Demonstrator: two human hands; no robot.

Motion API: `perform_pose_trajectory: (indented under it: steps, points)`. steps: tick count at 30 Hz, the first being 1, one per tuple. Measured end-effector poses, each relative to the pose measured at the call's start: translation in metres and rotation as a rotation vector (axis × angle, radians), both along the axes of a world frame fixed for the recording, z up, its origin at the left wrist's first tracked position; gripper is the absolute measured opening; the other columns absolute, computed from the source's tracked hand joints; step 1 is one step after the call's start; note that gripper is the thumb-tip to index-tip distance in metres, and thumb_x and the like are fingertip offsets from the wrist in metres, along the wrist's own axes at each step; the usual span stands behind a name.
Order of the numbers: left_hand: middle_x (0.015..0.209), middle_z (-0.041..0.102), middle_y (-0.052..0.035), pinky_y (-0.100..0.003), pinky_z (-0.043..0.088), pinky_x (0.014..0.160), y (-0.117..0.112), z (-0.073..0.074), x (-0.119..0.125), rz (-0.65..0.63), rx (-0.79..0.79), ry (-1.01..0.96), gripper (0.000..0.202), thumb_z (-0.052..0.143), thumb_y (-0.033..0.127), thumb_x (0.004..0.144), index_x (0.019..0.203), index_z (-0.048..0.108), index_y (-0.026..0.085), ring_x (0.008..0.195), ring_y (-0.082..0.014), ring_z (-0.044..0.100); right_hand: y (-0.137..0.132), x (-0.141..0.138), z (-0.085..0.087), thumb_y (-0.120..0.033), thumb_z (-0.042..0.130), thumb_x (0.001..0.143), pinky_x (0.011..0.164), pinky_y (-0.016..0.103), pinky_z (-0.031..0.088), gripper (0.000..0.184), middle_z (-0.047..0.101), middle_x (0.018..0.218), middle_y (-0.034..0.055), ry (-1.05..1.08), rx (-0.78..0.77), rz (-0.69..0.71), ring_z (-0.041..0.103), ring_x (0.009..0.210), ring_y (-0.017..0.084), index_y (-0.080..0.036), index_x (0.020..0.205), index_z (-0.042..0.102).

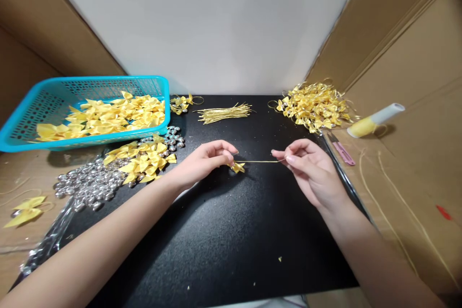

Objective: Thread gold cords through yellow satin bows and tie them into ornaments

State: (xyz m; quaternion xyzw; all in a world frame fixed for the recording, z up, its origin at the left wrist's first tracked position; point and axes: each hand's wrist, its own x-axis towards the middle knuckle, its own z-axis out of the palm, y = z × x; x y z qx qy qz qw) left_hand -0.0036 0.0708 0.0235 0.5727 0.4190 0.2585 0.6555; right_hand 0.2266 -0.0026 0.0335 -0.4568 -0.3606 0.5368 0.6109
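A thin gold cord (258, 161) stretches level between my two hands above the black table. My left hand (212, 156) pinches its left end, where a yellow ribbon bow (238, 168) shows just under the fingers. Part of that bow is hidden behind the fingertips. At the other end, my right hand (306, 166) is closed on the cord between thumb and fingers. Farther back, beyond both hands, lies a bundle of cut gold cords (225, 113).
A blue basket (168, 101) of yellow bows stands at left, with silver beads (92, 183) and loose bows (144, 161) before it. At right are a heap of corded bows (315, 106), a pink cutter (342, 150) and a cord-wound tube (375, 120). Cardboard walls flank the black table (216, 250).
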Motion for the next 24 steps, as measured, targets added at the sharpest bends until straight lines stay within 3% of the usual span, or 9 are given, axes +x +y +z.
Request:
perform_pose_trajectory:
  steps: [3,7,11,16,20,24]
  points:
    - [0.068,0.060,0.0025,-0.019,0.033,0.055,0.010,-0.005,0.005,0.090,-0.069,0.034,0.016,0.066,0.021,0.071,0.086,0.063,0.015,0.058,-0.0072,0.048,0.004,-0.002,0.002,-0.029,0.083,0.062,0.085,0.038,0.053,0.026,0.057,0.067,-0.0056,0.000,-0.002,0.086,0.070,0.072,0.016,-0.023,0.076,0.062]
    - [0.059,0.050,0.0055,-0.018,0.020,0.046,0.024,-0.007,0.010,0.090,-0.191,0.084,0.023,0.065,0.021,0.065,0.087,0.061,0.015,0.048,-0.0052,0.034,0.014,-0.004,0.004,-0.027,0.082,0.063,0.076,0.035,0.055,0.025,0.059,0.068,-0.0049,-0.020,0.030,0.184,0.066,0.063,0.014,-0.021,0.076,0.061]
    - [0.062,0.051,0.0054,-0.018,0.019,0.045,0.028,-0.001,0.014,0.051,-0.103,0.215,0.029,0.068,0.025,0.064,0.090,0.060,0.016,0.048,-0.0059,0.037,0.022,-0.009,0.007,-0.025,0.080,0.065,0.072,0.031,0.054,0.025,0.061,0.072,-0.0041,-0.031,0.060,0.276,0.063,0.063,0.011,-0.022,0.083,0.062]
    - [0.061,0.049,0.0077,-0.021,0.038,0.057,0.012,-0.001,0.010,-0.076,-0.014,0.145,0.033,0.074,0.022,0.063,0.090,0.056,0.015,0.056,-0.0082,0.048,0.011,-0.020,0.007,-0.023,0.079,0.065,0.066,0.028,0.055,0.039,0.065,0.072,-0.0034,0.045,-0.015,0.392,0.060,0.061,0.010,-0.023,0.099,0.060]
    - [0.067,0.046,0.0080,-0.022,0.041,0.063,-0.011,-0.008,-0.002,-0.114,0.026,0.071,0.035,0.076,0.020,0.064,0.093,0.057,0.015,0.061,-0.0069,0.048,-0.009,-0.019,-0.005,-0.023,0.080,0.066,0.065,0.027,0.054,0.030,0.065,0.073,-0.0015,0.087,-0.123,0.422,0.060,0.063,0.010,-0.021,0.093,0.066]
    - [0.069,0.046,0.0076,-0.023,0.044,0.066,-0.034,-0.013,-0.010,-0.047,0.017,0.042,0.031,0.073,0.017,0.067,0.094,0.057,0.016,0.062,-0.0068,0.048,-0.024,-0.012,-0.018,-0.026,0.082,0.066,0.066,0.026,0.052,0.023,0.066,0.073,-0.0002,0.047,-0.231,0.399,0.061,0.064,0.010,-0.019,0.084,0.069]
